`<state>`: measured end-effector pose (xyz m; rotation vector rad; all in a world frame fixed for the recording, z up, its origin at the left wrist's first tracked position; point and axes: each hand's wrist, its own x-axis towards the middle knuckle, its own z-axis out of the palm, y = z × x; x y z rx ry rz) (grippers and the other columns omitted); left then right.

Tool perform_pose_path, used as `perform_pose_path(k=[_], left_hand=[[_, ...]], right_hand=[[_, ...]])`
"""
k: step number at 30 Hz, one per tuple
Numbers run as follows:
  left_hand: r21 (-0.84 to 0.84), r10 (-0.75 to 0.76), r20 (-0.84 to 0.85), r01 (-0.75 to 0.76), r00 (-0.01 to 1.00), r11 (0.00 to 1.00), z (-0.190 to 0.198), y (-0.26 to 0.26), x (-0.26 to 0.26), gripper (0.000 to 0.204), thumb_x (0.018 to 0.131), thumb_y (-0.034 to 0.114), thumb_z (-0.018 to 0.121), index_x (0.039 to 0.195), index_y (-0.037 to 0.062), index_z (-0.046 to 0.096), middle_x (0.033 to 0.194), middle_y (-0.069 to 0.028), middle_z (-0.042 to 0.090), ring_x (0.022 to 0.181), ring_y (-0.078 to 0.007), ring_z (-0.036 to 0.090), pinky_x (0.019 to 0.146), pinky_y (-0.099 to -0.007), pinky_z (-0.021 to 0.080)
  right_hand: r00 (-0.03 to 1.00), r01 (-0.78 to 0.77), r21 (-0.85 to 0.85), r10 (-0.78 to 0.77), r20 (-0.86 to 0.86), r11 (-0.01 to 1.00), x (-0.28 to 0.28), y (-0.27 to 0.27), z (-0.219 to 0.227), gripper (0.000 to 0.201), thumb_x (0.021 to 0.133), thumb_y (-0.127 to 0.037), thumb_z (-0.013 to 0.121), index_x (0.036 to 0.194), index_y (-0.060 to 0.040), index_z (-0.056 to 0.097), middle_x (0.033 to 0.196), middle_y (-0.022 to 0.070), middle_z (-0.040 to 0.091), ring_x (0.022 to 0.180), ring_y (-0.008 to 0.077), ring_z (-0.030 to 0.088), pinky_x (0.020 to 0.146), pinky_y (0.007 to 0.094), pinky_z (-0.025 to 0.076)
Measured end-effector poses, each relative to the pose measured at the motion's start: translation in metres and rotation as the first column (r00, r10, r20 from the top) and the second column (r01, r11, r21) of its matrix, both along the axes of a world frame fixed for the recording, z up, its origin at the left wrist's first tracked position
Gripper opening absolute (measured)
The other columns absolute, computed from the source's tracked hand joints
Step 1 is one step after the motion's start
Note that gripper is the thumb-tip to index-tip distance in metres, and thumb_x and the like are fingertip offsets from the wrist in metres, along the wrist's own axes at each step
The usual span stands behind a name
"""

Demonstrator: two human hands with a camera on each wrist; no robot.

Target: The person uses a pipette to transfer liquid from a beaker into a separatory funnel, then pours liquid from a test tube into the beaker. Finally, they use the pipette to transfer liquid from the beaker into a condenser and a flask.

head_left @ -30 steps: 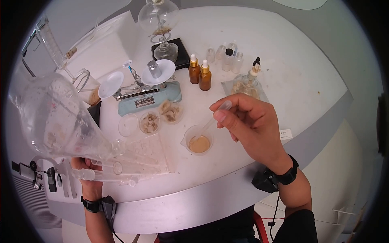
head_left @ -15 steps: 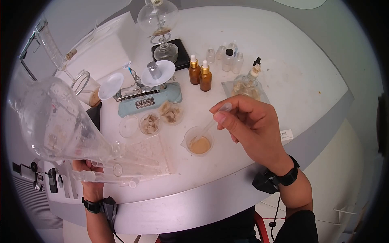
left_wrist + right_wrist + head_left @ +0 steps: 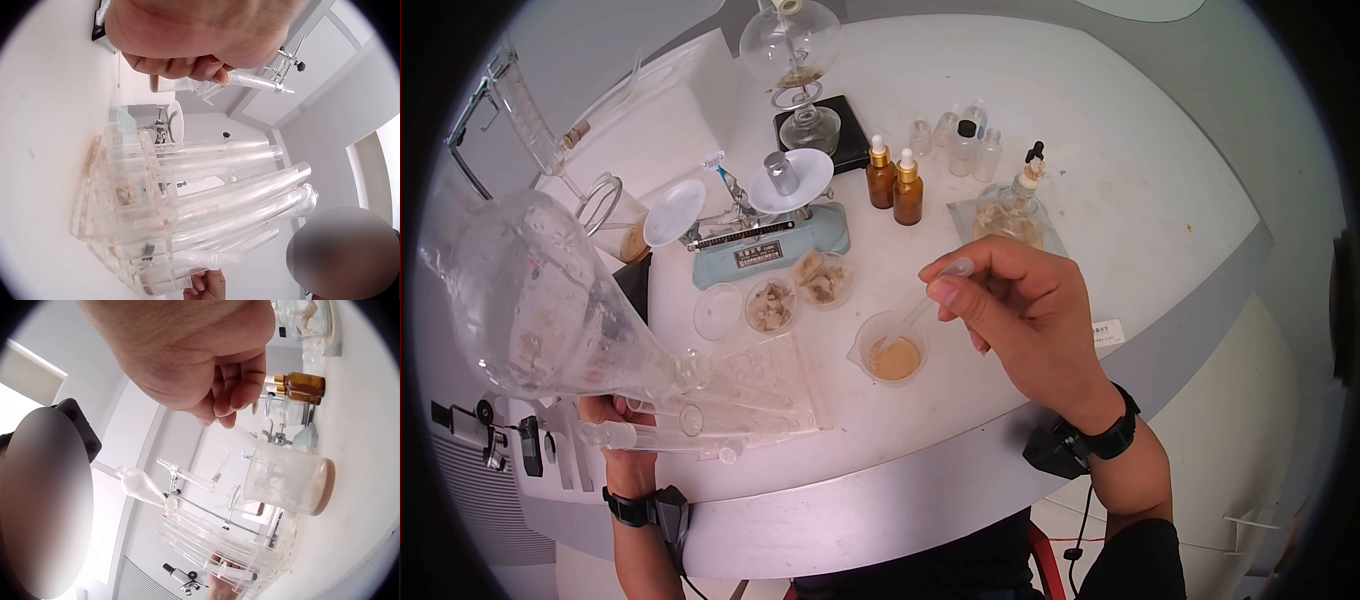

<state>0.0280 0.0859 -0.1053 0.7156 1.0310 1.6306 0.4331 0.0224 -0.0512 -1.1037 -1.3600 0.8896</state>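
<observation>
Head view, with the cup (image 3: pixel 281 478) as the middle of the clock and 12 pointing away from the person: the left hand (image 3: pixel 194 47) is between 8 and 9, partly behind glass. Its fingers look bent in the left wrist view, but you can't tell if its grip is apart, together or on something. A rack (image 3: pixel 808 395) of tubes (image 3: pixel 250 187) stands at 8, near that hand, and a big flask (image 3: pixel 550 310) tilts at 9.

The right hand (image 3: pixel 1025 330) is at 3, its grip pinched on a dropper (image 3: pixel 920 308). The dropper slants down into the cup, which stands upright on the bench (image 3: pixel 1140 200) with tan stuff (image 3: pixel 897 360) in the bottom. You can't tell if the tip touches it.

Farther on, three dishes (image 3: pixel 718 312) sit at 10. Between 10 and 11 is a blue scale (image 3: pixel 740 264) with a metal weight (image 3: pixel 780 173) on its right pan. A jar (image 3: pixel 1008 212) is at 1. Two brown bottles (image 3: pixel 907 202) stand at 12. Little vials (image 3: pixel 963 157) are past the jar, and farthest, at 11, is a round flask (image 3: pixel 790 42).
</observation>
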Motion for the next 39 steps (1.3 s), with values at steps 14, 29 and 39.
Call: perform_pose_path(k=[14, 29, 39], left_hand=[[0.008, -0.014, -0.017, 0.014, 1.0, 1.0, -0.003, 0.0, -0.004, 0.017, 0.103, 0.026, 0.05, 0.104, 0.0129, 0.061, 0.066, 0.0095, 0.042, 0.053, -0.0021, 0.035, 0.054, -0.019, 0.038], [-0.025, 0.08, 0.015, -0.08, 0.997, 0.996, 0.006, 0.0, 0.011, 0.017, 0.102, 0.024, 0.049, 0.101, 0.0124, 0.061, 0.064, 0.0094, 0.041, 0.051, -0.0017, 0.035, 0.051, -0.0182, 0.037], [-0.011, -0.126, 0.105, 0.128, 0.986, 0.992, 0.004, 0.004, -0.005, 0.02, 0.102, 0.027, 0.049, 0.088, 0.0165, 0.059, 0.06, 0.011, 0.036, 0.049, -0.001, 0.031, 0.046, -0.0187, 0.031]], right_hand=[[1.0, 0.02, -0.026, -0.021, -0.021, 0.999, -0.002, -0.001, 0.003, 0.014, 0.094, -0.012, 0.071, 0.098, 0.0018, 0.072, 0.079, 0.0001, 0.068, 0.068, 0.002, 0.056, 0.06, 0.0179, 0.044], [0.999, 0.035, 0.007, -0.036, 0.031, 0.999, -0.001, -0.003, 0.002, 0.012, 0.092, -0.011, 0.073, 0.094, 0.0014, 0.074, 0.081, 0.0023, 0.071, 0.066, 0.0022, 0.055, 0.058, 0.0189, 0.043], [0.999, 0.027, -0.026, -0.027, 0.019, 0.999, -0.003, -0.004, 0.01, 0.011, 0.093, -0.009, 0.072, 0.095, 0.0023, 0.072, 0.08, 0.0004, 0.069, 0.068, 0.0011, 0.057, 0.06, 0.0175, 0.044]])
